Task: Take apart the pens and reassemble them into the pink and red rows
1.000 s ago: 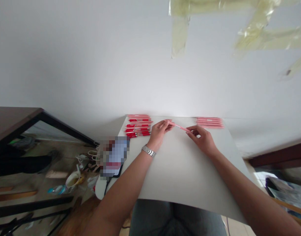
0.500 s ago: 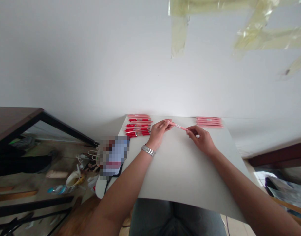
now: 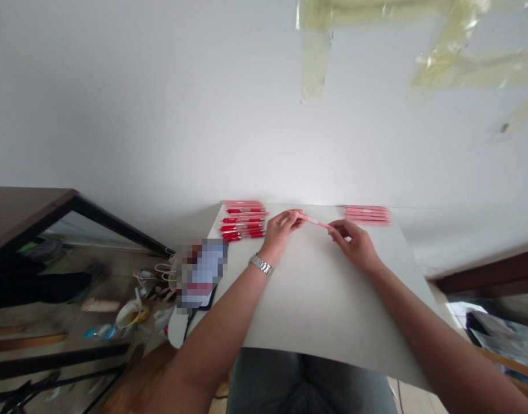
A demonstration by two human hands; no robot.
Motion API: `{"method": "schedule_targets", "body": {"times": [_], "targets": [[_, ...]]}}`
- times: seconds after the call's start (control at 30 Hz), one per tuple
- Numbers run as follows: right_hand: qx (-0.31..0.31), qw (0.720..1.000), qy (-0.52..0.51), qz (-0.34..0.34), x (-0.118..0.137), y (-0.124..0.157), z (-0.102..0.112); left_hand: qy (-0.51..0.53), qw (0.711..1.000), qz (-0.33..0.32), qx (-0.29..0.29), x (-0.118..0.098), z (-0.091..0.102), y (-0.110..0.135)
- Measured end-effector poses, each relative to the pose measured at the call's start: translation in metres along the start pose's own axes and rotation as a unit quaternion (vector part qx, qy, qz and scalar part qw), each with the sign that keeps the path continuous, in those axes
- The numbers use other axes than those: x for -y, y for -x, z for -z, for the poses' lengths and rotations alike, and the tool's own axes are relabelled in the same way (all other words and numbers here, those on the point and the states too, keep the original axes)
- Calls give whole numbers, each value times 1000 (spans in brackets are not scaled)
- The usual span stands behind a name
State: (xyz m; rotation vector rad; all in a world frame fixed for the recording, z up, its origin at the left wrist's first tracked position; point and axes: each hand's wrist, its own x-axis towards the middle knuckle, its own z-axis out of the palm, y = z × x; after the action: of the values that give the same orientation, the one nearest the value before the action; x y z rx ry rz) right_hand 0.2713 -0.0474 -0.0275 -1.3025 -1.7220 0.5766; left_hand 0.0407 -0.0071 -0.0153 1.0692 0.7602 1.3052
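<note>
Toward the far edge of the white surface (image 3: 315, 299), a person's left hand (image 3: 280, 229) and right hand (image 3: 354, 246) both grip one pink pen (image 3: 318, 222), which lies crosswise between them, fingers closed on either end. Just beside the left hand sits a row of red pens (image 3: 242, 221); past the right, a row of pink pens (image 3: 367, 215). A metal watch (image 3: 261, 264) circles the left wrist. A flat object (image 3: 202, 274) at the surface's edge is too blurred to identify.
</note>
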Motion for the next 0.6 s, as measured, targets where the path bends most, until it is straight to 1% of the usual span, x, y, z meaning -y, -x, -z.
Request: {"method": "schedule_targets", "body": {"times": [0.1,0.23,0.43,0.6], "targets": [[-15,999,-32,-16,4,-1,0,11,1000,10,-2,-1,-1,0],[-44,992,-112,-50,8,-2,2,0,1000,16,-2,1,-1,0],[-86,973,-202,-67,10,-5,5,-63,996,3,63,3,2,2],[-94,963,-238,-85,10,-4,5,-108,990,4,93,-2,0,4]]}}
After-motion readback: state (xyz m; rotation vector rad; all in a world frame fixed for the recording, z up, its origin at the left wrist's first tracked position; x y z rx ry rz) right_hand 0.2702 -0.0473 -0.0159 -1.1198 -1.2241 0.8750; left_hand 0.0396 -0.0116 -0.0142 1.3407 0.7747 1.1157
